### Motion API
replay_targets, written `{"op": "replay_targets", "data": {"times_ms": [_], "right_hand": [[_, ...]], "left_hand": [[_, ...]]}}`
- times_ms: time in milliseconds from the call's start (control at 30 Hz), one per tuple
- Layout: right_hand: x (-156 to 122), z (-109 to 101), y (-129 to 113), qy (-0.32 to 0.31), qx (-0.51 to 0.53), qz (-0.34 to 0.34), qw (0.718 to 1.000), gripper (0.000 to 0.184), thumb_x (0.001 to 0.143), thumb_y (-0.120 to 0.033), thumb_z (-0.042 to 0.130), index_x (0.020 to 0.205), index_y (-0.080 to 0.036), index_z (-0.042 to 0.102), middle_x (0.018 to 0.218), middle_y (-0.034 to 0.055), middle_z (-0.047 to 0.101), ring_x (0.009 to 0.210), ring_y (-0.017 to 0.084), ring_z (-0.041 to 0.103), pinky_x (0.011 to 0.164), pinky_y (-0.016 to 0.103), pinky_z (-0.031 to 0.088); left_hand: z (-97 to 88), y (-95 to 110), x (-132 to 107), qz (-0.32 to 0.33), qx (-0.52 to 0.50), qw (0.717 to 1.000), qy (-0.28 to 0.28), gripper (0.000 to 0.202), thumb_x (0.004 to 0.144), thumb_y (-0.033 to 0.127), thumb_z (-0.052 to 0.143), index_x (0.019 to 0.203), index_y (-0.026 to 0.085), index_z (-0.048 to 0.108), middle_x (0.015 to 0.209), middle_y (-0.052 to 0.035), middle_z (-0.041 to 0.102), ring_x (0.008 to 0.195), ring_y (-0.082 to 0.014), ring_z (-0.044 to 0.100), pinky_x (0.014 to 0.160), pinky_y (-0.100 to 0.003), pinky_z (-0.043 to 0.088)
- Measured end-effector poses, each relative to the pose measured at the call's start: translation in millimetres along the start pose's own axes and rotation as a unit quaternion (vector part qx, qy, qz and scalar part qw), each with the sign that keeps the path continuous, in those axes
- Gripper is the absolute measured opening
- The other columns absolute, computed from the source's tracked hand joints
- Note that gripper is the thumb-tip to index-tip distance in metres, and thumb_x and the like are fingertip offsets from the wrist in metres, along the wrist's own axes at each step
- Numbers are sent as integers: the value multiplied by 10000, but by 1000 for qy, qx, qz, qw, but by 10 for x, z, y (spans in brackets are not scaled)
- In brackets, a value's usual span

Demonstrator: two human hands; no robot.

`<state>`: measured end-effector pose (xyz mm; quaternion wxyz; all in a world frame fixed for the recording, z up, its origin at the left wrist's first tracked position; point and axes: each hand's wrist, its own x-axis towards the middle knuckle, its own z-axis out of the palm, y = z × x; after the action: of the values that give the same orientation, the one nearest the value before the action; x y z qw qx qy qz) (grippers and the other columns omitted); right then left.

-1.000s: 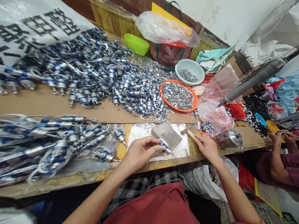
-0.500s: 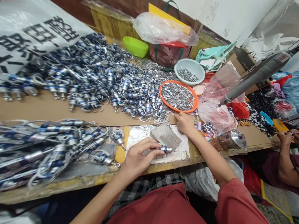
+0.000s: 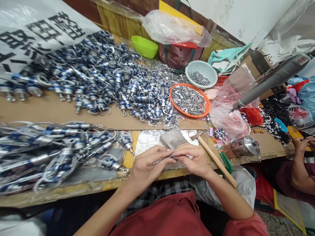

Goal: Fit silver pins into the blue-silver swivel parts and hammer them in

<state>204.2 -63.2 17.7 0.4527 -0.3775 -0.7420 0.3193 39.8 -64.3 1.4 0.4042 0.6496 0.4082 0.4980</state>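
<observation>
My left hand [image 3: 147, 165] is closed in a pinch on a small blue-and-silver metal piece [image 3: 171, 155], which the fingers mostly cover. Fingertips of my right hand [image 3: 194, 159] press together at the same piece from the other side; whether they also hold a smaller part is hidden. Both hands meet just in front of a grey stone block [image 3: 172, 139] lying on white paper [image 3: 144, 141]. To the right of my right hand, a hammer [image 3: 213, 155] with a wooden handle lies across the table edge, near a green-handled tool [image 3: 226, 163].
A large heap of blue-and-silver pieces [image 3: 98, 75] covers the back left; more lie in a pile [image 3: 66, 154] at front left. An orange basin [image 3: 209, 106] holds small metal plates, a pale blue bowl [image 3: 214, 82] metal pins. A grey electric screwdriver [image 3: 273, 78] hangs right. Another person's hand [image 3: 299, 146] is far right.
My right hand has come back from beside the orange basin to meet my left hand at the metal piece. The hammer, earlier hidden behind my right arm, now shows.
</observation>
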Motion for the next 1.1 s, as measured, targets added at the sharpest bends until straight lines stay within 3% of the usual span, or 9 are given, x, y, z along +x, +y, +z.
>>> {"op": "replay_targets", "data": {"times_ms": [167, 333, 467, 700, 833, 1100], "right_hand": [[-133, -67, 40, 0, -113, -94, 989, 176, 815, -139, 548, 973, -149, 624, 904, 96, 676, 862, 147, 631, 747, 284, 541], [-201, -170, 125, -31, -269, -277, 922, 211, 855, -96, 439, 965, -133, 615, 958, 106, 666, 942, 161, 612, 723, 267, 546], [-125, -231, 57, -74, -312, -342, 883, 170, 847, -106, 465, 938, -88, 608, 952, 132, 668, 952, 194, 611, 745, 297, 549], [-176, -156, 41, -36, -305, -273, 912, 266, 831, -59, 401, 1012, -120, 587, 932, 124, 673, 891, 160, 628, 682, 260, 542], [-261, -110, 49, -23, -297, -224, 928, 291, 794, -36, 432, 1014, -138, 593, 952, 114, 670, 849, 147, 632, 669, 247, 533], [-281, -110, -68, -25, -285, -220, 933, 282, 777, -18, 463, 996, -117, 609, 943, 136, 670, 842, 170, 634, 668, 265, 535]], "left_hand": [[-21, 72, -19, -84, -51, 995, 32, 63, 663, 213, 675, 651, 227, 735, 655, -14, 651, 614, -136, 589, 544, -219, 454], [-60, 150, 18, -117, 1, 993, 13, 85, 655, 248, 665, 610, 202, 721, 625, -15, 657, 594, -141, 597, 540, -223, 464], [-107, 154, 37, -76, 66, 994, -43, 160, 713, 216, 591, 606, 183, 707, 607, -20, 649, 579, -135, 597, 558, -225, 469], [-142, 150, 54, 46, 111, 990, -72, 189, 779, 205, 535, 663, 182, 682, 737, -34, 631, 673, -136, 600, 610, -216, 459], [-131, 165, 67, 41, 70, 994, -78, 190, 789, 182, 523, 673, 181, 674, 769, -38, 661, 725, -137, 624, 667, -204, 477], [-119, 182, 33, -6, 13, 995, -98, 159, 764, 197, 551, 696, 176, 694, 796, -58, 705, 747, -159, 647, 706, -221, 501]]}}
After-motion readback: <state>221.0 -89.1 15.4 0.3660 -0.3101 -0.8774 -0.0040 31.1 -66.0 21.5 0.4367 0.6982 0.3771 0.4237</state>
